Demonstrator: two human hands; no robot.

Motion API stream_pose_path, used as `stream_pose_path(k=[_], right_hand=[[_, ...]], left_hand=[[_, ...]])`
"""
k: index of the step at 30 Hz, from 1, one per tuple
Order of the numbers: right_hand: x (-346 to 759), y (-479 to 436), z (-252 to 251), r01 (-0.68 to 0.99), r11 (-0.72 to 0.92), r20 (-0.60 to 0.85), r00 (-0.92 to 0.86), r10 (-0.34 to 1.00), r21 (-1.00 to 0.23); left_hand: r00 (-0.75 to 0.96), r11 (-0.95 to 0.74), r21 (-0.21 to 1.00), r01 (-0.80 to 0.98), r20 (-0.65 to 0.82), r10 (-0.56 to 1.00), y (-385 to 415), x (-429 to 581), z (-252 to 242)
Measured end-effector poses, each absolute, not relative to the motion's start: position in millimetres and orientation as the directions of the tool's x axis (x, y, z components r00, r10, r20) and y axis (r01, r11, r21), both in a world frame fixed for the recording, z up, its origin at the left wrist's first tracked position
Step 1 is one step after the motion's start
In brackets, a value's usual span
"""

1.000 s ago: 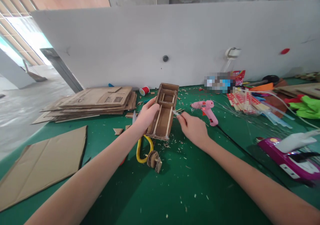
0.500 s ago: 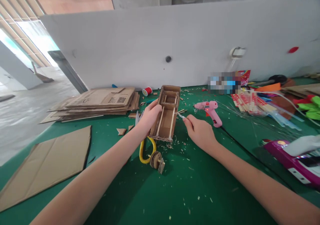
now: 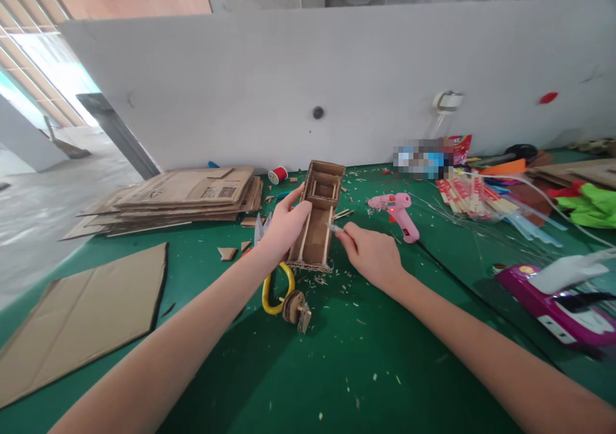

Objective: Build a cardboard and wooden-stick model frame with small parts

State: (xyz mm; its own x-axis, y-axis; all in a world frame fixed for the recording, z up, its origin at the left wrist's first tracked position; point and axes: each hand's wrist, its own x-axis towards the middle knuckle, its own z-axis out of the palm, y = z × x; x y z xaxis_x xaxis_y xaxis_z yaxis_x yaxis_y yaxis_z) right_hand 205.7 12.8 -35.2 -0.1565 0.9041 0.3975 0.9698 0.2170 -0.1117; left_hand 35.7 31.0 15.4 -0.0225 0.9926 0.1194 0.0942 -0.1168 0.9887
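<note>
A cardboard model (image 3: 316,232), an open-topped box split by a crosswise wall, is sitting in the middle of the scene, tilting its inside toward the person; I cannot tell whether its underside is touching the desk (image 3: 356,382). Pale thin sticks are running along both long sides of its nearer section. The left hand (image 3: 289,221) is gripping it by its left side, thumb over the edge. The right hand (image 3: 373,254) is closing its fingers around a small pale tool (image 3: 335,228), whose tip is meeting the right-hand stick or hovering just beside it; from here I can't say which.

A few loose sticks (image 3: 343,214) are lying just beyond that tool. Below the model, the scissors' yellow handle (image 3: 265,297) is showing near the left forearm, and a little cardboard wheel piece (image 3: 294,308) is resting against or right beside it. To the right, a pink glue gun (image 3: 397,209) is lying with its nozzle pointing left, trailing a black cord. Farther right, a purple power strip (image 3: 553,309) is standing. Over on the left, a cardboard sheet (image 3: 91,315) is lying flat, with a cardboard stack (image 3: 187,193) rising behind it and a red thread spool (image 3: 278,176) resting near the white partition (image 3: 231,87).
</note>
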Motion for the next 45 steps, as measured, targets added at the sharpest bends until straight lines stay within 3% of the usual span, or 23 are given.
stream_pose_path(k=[4,9,13,18,24,31,39,45], right_hand=[[207,20,-33,0.977,0.148,0.42,-0.071,0.905,-0.153],[213,20,-36,0.947,0.264,0.419,-0.169,0.892,-0.18],[224,20,-39,0.871,0.426,0.511,-0.257,0.82,-0.246],[223,24,-38,0.821,0.466,0.588,-0.206,0.782,-0.331],[215,26,-34,0.86,0.404,0.547,-0.186,0.816,-0.31],[221,20,-40,0.837,0.478,0.444,-0.333,0.832,-0.266],[218,24,-40,0.858,0.412,0.55,-0.195,0.812,-0.305],[221,17,-44,0.85,0.481,0.466,-0.345,0.815,-0.213]], left_hand=[[0.014,-0.136,0.988,0.074,0.135,0.991,31,38,15],[0.006,-0.126,0.987,0.096,0.126,0.992,28,37,19],[-0.006,-0.124,0.987,0.103,0.125,0.992,26,34,21],[0.033,-0.146,0.983,0.112,0.143,0.989,27,32,21],[0.083,-0.174,0.978,0.117,0.165,0.983,25,34,21],[0.135,-0.185,0.98,0.073,0.174,0.976,27,33,21],[0.184,-0.203,0.976,0.081,0.185,0.965,28,32,19],[0.19,-0.225,0.972,0.066,0.209,0.959,30,32,17]])
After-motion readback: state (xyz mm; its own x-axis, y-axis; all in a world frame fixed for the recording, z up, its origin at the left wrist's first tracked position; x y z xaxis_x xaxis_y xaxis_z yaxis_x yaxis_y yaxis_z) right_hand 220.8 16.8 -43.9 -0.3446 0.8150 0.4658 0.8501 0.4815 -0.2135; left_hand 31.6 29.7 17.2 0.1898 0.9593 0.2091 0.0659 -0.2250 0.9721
